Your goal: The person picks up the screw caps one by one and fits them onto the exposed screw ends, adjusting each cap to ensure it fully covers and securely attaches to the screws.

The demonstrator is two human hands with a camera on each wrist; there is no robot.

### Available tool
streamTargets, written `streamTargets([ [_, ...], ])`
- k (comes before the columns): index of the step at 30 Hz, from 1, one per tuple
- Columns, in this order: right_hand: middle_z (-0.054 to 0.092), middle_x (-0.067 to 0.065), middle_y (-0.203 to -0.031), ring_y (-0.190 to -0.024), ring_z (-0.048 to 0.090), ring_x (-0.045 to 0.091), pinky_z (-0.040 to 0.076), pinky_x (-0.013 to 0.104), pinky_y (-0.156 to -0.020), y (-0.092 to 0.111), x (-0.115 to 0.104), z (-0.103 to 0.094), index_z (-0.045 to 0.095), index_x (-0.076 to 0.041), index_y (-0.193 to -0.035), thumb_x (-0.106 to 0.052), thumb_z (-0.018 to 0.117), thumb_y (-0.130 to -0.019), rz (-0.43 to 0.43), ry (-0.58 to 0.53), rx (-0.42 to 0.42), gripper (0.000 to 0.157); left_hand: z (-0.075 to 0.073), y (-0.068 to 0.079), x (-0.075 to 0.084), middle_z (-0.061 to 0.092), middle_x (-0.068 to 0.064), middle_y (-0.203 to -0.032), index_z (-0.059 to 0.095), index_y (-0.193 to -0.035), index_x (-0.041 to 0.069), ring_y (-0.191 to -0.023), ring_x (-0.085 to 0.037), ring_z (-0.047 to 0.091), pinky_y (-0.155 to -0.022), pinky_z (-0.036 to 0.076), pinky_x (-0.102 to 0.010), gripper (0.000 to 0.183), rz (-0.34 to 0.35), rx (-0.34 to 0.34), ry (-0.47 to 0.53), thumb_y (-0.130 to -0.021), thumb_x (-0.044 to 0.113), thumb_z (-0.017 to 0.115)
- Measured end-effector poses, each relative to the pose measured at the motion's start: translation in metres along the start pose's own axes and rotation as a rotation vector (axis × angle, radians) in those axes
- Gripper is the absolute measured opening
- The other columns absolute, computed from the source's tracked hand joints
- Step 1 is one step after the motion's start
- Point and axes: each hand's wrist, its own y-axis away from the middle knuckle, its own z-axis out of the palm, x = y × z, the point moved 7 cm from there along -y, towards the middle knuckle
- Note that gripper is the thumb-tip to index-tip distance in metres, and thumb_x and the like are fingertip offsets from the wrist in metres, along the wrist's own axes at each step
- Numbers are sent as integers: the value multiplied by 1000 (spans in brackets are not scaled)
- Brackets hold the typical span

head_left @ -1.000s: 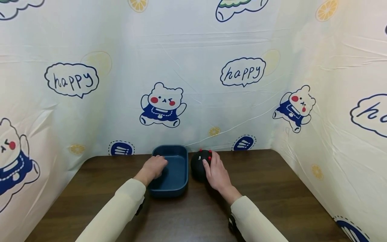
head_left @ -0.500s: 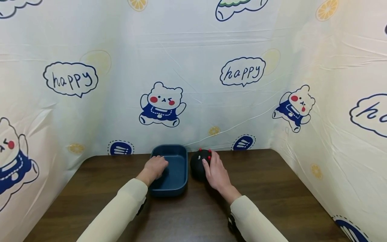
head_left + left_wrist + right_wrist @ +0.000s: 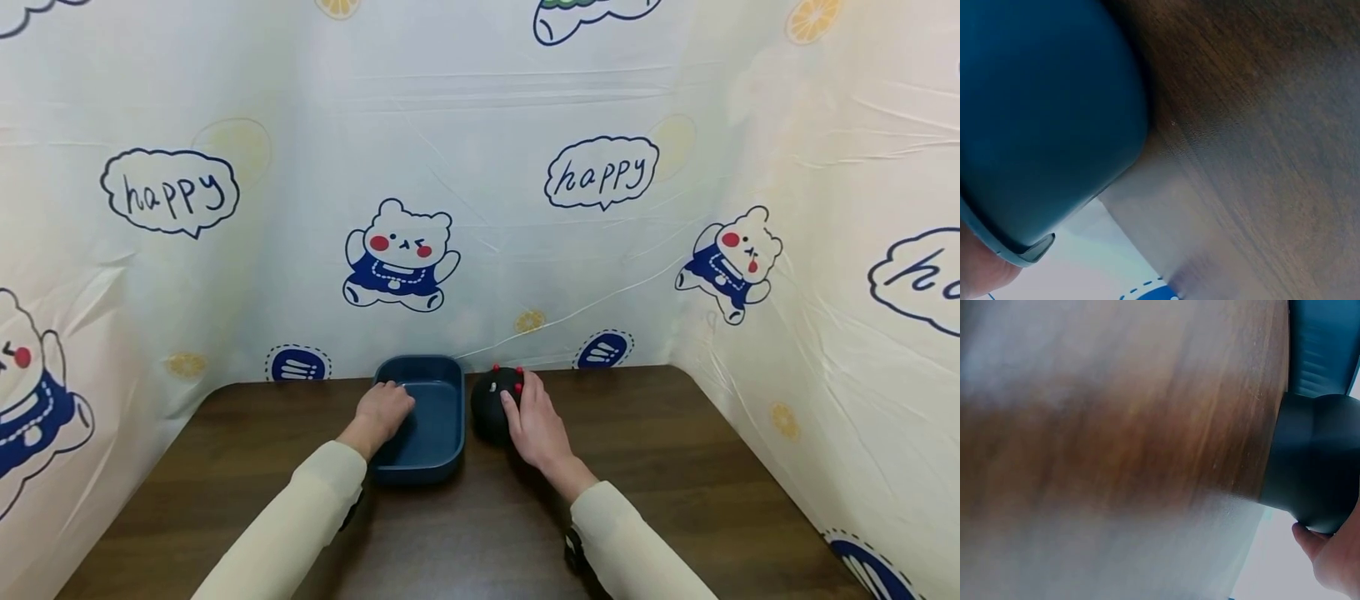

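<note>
In the head view a deep blue rectangular tub (image 3: 438, 429) stands near the table's back edge. My left hand (image 3: 386, 410) grips its left rim, fingers reaching over the wall to the inside. A fingertip (image 3: 982, 269) shows at that rim in the left wrist view, beside the tub's outer wall (image 3: 1054, 112). Just right of the tub sits a black rounded object (image 3: 490, 417) with small red knobs on top. My right hand (image 3: 540, 429) holds it from the right, thumb toward me and fingers round the far side. The right wrist view shows its smooth black side (image 3: 1304, 456).
Dark wood table (image 3: 465, 542) extends in front of and beside both things. Its back edge meets a white curtain (image 3: 480, 275) printed with bears and "happy" bubbles, which also lines both sides. Between tub and black object lies only a narrow gap.
The head view has tilted down a little. Both hands keep their hold, and the tub and black object stay where they were.
</note>
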Motion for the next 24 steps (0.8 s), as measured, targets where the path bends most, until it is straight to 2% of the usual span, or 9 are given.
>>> streamTargets([
  [7, 37, 15, -155, -131, 50, 32, 50, 55, -103, 0, 0, 0, 28, -8, -155, -60, 28, -107, -10, 6, 16, 71, -6, 5, 0, 71, -12, -101, 76, -103, 9, -93, -31, 62, -93, 54, -48, 13, -18, -3, 18, -93, 2, 72],
  [14, 38, 15, -155, -131, 50, 32, 49, 55, -103, 1, -1, -1, 28, -7, -155, -58, 31, -108, -3, 6, 12, 70, -3, 4, 0, 71, -13, -101, 76, -104, 8, -93, -31, 63, -92, 54, -49, 14, -22, 14, 44, -94, -1, 69],
  [19, 37, 15, -155, -130, 50, 32, 48, 54, -105, 2, 0, 0, 27, -8, -155, -58, 33, -107, 5, 2, -2, 70, 1, 1, 0, 70, -14, -96, 74, -100, 4, -88, -30, 63, -88, 56, -49, 11, -26, 24, 161, -96, -1, 66],
  [24, 37, 15, -155, -130, 50, 32, 48, 54, -105, 2, -2, -1, 28, -7, -155, -58, 32, -107, -5, 3, 7, 70, 5, -1, -2, 69, -14, -94, 74, -98, 4, -84, -27, 63, -85, 58, -48, 8, -60, 16, 271, -98, 3, 65],
])
